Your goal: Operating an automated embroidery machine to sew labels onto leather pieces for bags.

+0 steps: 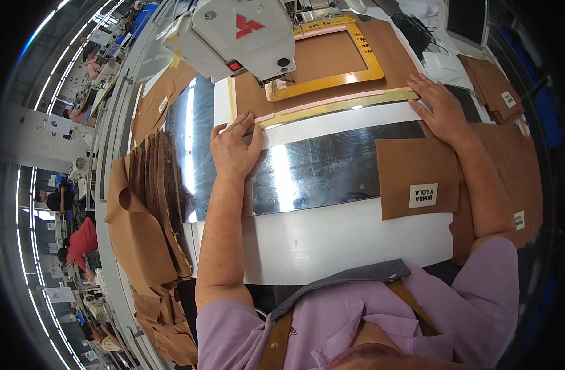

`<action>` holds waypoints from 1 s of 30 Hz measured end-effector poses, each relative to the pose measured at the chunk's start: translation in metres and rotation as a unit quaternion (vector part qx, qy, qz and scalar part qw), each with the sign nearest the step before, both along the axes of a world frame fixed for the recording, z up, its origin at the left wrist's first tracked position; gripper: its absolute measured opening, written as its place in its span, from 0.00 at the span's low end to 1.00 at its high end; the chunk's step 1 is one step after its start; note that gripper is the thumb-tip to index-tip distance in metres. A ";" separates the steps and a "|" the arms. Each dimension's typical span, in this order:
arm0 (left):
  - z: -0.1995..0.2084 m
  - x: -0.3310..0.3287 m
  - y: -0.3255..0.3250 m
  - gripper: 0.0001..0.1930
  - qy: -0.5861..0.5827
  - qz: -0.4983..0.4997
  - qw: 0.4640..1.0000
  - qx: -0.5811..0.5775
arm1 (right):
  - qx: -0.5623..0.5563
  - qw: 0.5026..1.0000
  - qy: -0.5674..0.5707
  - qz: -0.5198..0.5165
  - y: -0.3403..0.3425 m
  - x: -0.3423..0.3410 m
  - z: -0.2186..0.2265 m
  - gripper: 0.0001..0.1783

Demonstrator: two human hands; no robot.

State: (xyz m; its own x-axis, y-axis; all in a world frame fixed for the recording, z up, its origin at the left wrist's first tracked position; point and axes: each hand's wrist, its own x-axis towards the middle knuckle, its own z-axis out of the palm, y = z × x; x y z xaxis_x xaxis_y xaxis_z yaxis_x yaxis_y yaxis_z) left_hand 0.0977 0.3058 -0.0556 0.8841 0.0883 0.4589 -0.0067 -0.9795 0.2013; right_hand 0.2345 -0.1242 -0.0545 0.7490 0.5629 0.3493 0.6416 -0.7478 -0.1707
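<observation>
A brown leather-like panel (387, 49) lies beneath the sewing machine head (239, 37), with a yellow rectangular frame (372, 65) resting on it. A narrow pale yellow strip with pink tape (338, 105) runs along the panel's near edge. At the strip's left end rests my left hand (236, 145), fingers laid out and thumb apart. My right hand (439, 111) touches the right end, its fingers stretched over the panel's corner. Neither hand is closed round anything. The undersides of my fingers are hidden.
A shiny metal plate (332, 160) covers the table before me, with a white board (332, 240) nearer. One brown piece with a white label (396, 160) lies by my right forearm. Folded brown pieces (144, 216) stack at left; more labelled pieces (504, 160) lie right.
</observation>
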 end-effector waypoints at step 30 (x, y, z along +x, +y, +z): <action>-0.005 0.003 0.000 0.23 -0.062 0.029 0.997 0.047 | -0.024 1.000 0.016 0.010 -0.007 0.009 -0.006 0.26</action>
